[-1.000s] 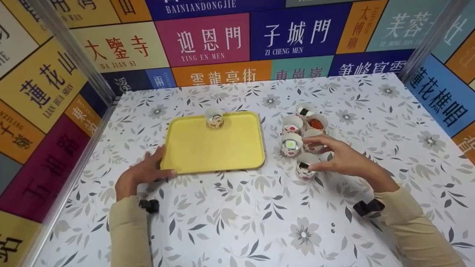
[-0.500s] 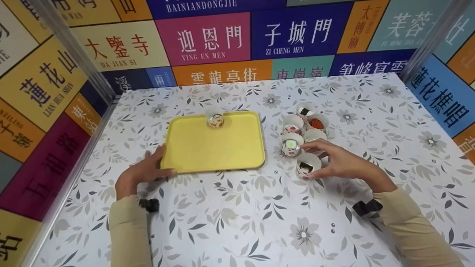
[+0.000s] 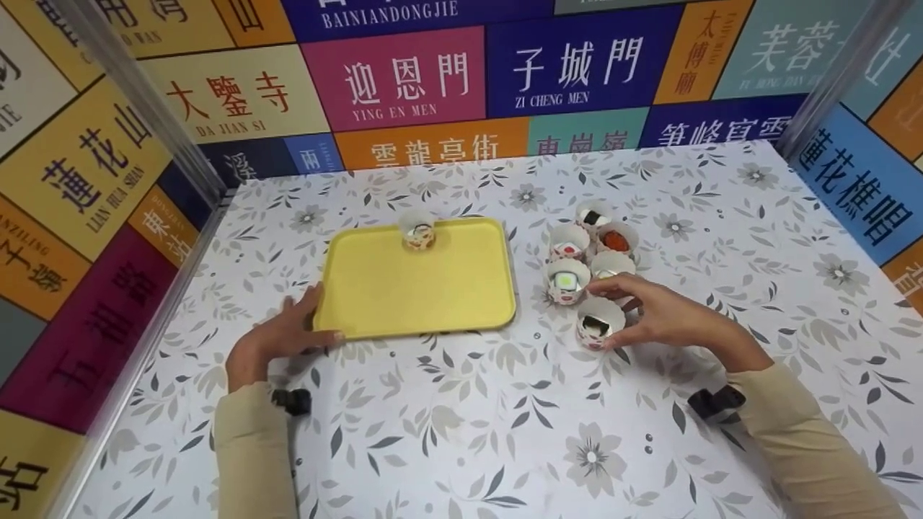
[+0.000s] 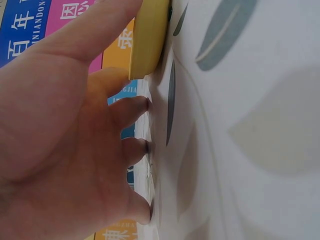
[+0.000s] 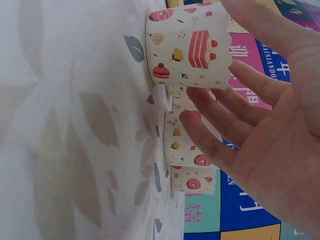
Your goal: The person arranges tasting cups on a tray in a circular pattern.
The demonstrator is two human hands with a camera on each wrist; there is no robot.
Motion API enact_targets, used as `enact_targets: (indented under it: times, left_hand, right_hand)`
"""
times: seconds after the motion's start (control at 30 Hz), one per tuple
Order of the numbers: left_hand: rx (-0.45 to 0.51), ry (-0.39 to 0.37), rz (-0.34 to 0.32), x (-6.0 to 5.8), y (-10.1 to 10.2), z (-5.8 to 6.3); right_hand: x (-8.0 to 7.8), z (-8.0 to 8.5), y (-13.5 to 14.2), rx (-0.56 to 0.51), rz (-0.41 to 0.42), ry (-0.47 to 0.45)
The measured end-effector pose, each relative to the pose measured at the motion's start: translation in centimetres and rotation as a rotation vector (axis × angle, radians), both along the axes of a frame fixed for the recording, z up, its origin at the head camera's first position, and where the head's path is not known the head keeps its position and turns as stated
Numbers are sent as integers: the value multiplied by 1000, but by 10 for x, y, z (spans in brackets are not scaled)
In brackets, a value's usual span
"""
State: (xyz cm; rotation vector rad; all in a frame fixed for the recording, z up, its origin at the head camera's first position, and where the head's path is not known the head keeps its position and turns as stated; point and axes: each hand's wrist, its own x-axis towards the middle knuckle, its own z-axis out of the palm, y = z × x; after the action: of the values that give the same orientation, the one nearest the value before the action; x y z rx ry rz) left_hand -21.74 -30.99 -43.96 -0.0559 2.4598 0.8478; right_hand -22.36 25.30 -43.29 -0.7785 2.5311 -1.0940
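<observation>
My left hand [image 3: 285, 335] touches the left front corner of the yellow tray [image 3: 411, 288], fingers along its side and thumb at the front edge. In the left wrist view the other fingertips rest on the table. A patterned paper baking cup [image 3: 600, 324] with a black-and-white piece in it stands on the table. My right hand [image 3: 667, 313] is at this cup, thumb on its near side and index finger reaching round the far side. The right wrist view shows the cup [image 5: 187, 45] between thumb and index finger; the other fingers are spread beside it.
Several more paper cups with sushi-like pieces, among them a green-centred one [image 3: 567, 281] and an orange-topped one [image 3: 616, 241], cluster beyond my right hand. Another cup [image 3: 418, 231] stands at the tray's back edge. Printed panels [image 3: 404, 79] wall the floral table in.
My right thumb has moved from over the near cup's opening to its outer near side. That cup has shifted very slightly right. The left hand and tray stay put.
</observation>
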Motion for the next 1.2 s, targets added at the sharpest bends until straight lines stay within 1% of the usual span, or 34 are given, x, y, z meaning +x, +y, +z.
enact_targets:
  times: [0.1, 0.2, 0.37, 0.57, 0.7, 0.8, 0.97, 1.03, 1.2]
  left_hand:
    - [2, 12, -17, -1, 1, 0]
    - [-8, 27, -36, -1, 1, 0]
    - [-11, 22, -24, -2, 3, -1]
    - [-9, 22, -23, -2, 2, -3]
    - [-7, 19, -21, -1, 1, -3]
    - [-3, 17, -21, -1, 1, -2]
    - [1, 21, -19, 0, 0, -1]
    - [-4, 27, -29, 1, 0, 0]
    - [-18, 34, -43, 2, 0, 1]
  right_hand:
    - [1, 0, 1, 5, -2, 2]
    - [2, -1, 1, 32, 1, 14]
    - [3, -3, -1, 63, 4, 26]
    - [2, -7, -3, 68, 5, 1]
    - [3, -8, -5, 97, 6, 21]
    - [3, -8, -8, 96, 7, 25]
    - [4, -6, -10, 85, 2, 8]
    - [5, -5, -12, 87, -1, 5]
    - [6, -3, -17, 85, 1, 29]
